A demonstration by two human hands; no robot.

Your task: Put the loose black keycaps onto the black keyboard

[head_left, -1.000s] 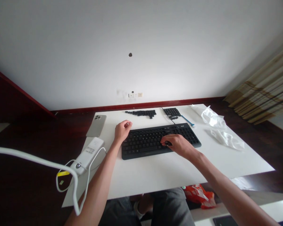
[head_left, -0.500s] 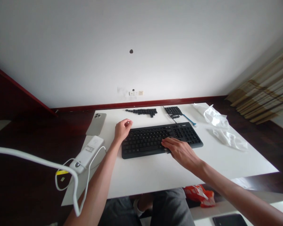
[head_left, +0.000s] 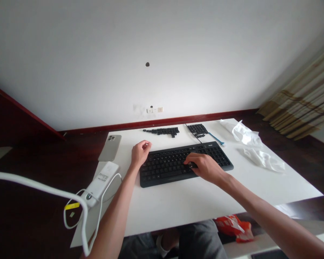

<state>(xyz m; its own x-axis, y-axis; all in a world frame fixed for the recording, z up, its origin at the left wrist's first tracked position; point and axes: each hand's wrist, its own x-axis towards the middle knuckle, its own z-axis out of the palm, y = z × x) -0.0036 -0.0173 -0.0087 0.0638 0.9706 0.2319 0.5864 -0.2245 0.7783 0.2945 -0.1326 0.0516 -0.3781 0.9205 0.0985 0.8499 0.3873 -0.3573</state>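
A black keyboard (head_left: 172, 167) lies on the white table. My left hand (head_left: 140, 154) rests at its upper left corner, fingers curled in with thumb and forefinger close together; anything inside them is hidden. Over the right part of the letter keys, my right hand (head_left: 205, 167) has its fingers bent and pinched. Something small and dark shows under those fingertips, but I cannot make out what it is. Behind the keyboard are loose black keycaps (head_left: 164, 131) in rows and a second group of keycaps (head_left: 197, 128). A blue brush-like tool (head_left: 216, 139) lies beside the second group.
At the left edge are a phone (head_left: 110, 148) and a white power strip (head_left: 101, 181) with a looped white cable (head_left: 43, 189). Crumpled clear plastic bags (head_left: 244, 133) lie at the right. An orange bag (head_left: 233, 226) is below the table's front edge.
My right hand has shifted slightly up over the keys, with its fingers more bent. My left hand stays curled by the keyboard's corner. The view has tilted a little.
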